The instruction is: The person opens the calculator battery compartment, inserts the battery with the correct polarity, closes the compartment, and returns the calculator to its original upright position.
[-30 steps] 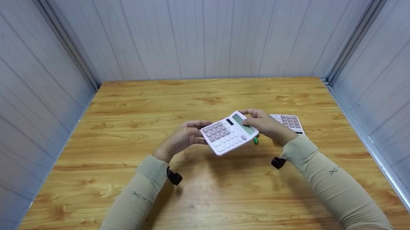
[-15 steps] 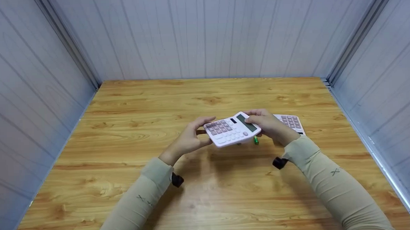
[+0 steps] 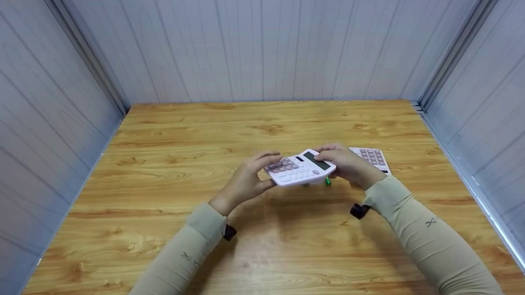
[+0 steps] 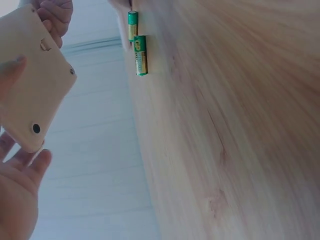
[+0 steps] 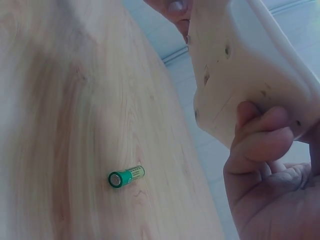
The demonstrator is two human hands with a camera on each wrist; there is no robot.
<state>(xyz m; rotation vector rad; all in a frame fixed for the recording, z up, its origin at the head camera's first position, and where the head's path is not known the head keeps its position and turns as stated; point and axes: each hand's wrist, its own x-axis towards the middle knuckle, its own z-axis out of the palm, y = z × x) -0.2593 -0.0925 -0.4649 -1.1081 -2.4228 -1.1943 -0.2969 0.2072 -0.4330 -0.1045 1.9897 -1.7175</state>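
A white calculator (image 3: 295, 175) with pinkish keys is held above the table, its display end raised. My left hand (image 3: 246, 177) grips its lower left end, fingers over the keys and thumb at the near edge. At the display end, my right hand (image 3: 345, 162) holds it with the thumb on top and curled fingers (image 5: 260, 135) against the underside. The calculator's back (image 4: 35, 75) shows a small latch and round feet in the left wrist view. Two green-and-gold batteries (image 4: 140, 56) lie on the table below; the right wrist view shows one battery (image 5: 126, 176).
A second white calculator (image 3: 373, 157) lies on the wooden table (image 3: 191, 133) behind my right hand, which partly covers it. Pale panel walls (image 3: 258, 45) enclose the back and both sides.
My left hand has moved right and its fingers have come over the keys. The calculator has shifted slightly right and tilted flatter to the view. The right hand keeps its hold.
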